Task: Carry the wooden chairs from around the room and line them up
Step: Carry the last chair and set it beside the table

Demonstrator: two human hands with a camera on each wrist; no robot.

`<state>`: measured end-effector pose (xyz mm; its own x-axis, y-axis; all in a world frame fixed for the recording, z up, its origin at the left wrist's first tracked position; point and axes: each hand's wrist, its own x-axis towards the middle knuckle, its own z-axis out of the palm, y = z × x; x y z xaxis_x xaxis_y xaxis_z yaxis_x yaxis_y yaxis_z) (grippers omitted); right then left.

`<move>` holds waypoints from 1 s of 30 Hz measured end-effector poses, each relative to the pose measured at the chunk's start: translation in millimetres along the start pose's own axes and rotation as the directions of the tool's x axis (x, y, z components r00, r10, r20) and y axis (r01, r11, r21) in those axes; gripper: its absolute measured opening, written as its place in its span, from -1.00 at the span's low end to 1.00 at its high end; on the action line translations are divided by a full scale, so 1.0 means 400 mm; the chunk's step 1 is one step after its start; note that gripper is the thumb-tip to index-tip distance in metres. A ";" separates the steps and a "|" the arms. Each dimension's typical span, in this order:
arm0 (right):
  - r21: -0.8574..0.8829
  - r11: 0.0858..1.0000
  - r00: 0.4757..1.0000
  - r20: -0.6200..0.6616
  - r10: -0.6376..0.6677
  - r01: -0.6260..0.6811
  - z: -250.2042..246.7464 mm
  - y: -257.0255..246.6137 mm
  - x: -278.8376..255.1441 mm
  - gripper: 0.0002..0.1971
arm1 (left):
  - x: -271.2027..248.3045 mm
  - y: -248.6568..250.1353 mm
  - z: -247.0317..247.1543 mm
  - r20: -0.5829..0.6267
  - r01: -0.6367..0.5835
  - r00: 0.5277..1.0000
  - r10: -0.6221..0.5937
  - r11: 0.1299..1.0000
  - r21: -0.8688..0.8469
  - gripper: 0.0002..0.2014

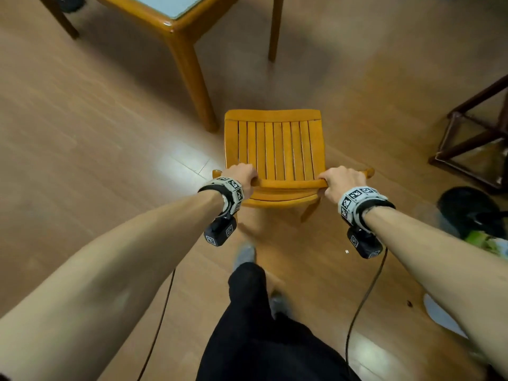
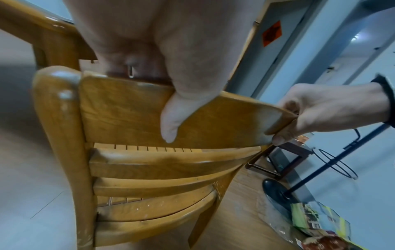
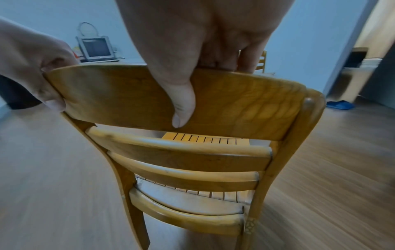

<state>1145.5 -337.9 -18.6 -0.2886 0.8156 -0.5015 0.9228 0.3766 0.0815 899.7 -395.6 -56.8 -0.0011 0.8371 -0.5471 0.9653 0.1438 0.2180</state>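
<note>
A honey-coloured wooden chair point(image 1: 275, 149) with a slatted seat stands in front of me, its back toward me. My left hand point(image 1: 242, 174) grips the left end of the top back rail, thumb on the near face, fingers over the top. My right hand point(image 1: 341, 180) grips the right end the same way. From the left wrist, the left hand point(image 2: 171, 81) wraps the rail point(image 2: 128, 110) and the right hand point(image 2: 320, 115) shows at its far end. From the right wrist, the right hand point(image 3: 192, 76) clasps the rail point(image 3: 245, 104); the left hand point(image 3: 38, 71) holds the other end.
A wooden table point(image 1: 176, 26) with a pale top stands just ahead on the left, one leg point(image 1: 198, 86) close to the seat's corner. A dark wooden stand point(image 1: 472, 138) and a black round base point(image 1: 467, 207) lie to the right. Another chair point(image 3: 261, 62) shows far off.
</note>
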 end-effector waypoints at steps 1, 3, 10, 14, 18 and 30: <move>0.017 0.999 1.000 0.005 0.028 -0.028 -0.010 0.006 0.016 -0.89 | 0.032 -0.003 -0.024 0.003 -0.028 1.000 0.028 1.000 0.012 -0.84; 0.037 0.997 0.998 0.004 0.067 -0.067 -0.030 0.015 0.048 -0.84 | 0.090 -0.007 -0.071 -0.006 -0.080 0.997 0.081 0.996 0.037 -0.79; 0.132 0.972 0.981 0.028 0.191 -0.193 -0.118 0.046 0.209 -0.81 | 0.307 -0.007 -0.260 0.026 -0.186 0.983 0.184 0.977 0.106 -0.73; 0.226 0.945 0.971 0.004 0.240 -0.235 -0.184 0.078 0.334 -0.84 | 0.446 -0.004 -0.370 0.041 -0.217 0.976 0.213 0.966 0.138 -0.70; 0.273 0.938 0.974 -0.017 0.228 -0.215 -0.271 0.128 0.498 -0.83 | 0.612 0.009 -0.507 0.062 -0.226 0.974 0.218 0.960 0.166 -0.68; 0.340 0.913 0.943 -0.159 0.293 -0.227 -0.634 0.314 0.991 -0.69 | 1.140 0.068 -0.956 -0.083 -0.305 0.943 0.322 0.938 0.166 -0.70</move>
<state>1082.2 144.0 11.4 -0.0420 0.9490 -0.3123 0.9944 0.0095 -0.1048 825.4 192.1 8.6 0.2879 0.8797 -0.3784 0.9488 -0.2084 0.2374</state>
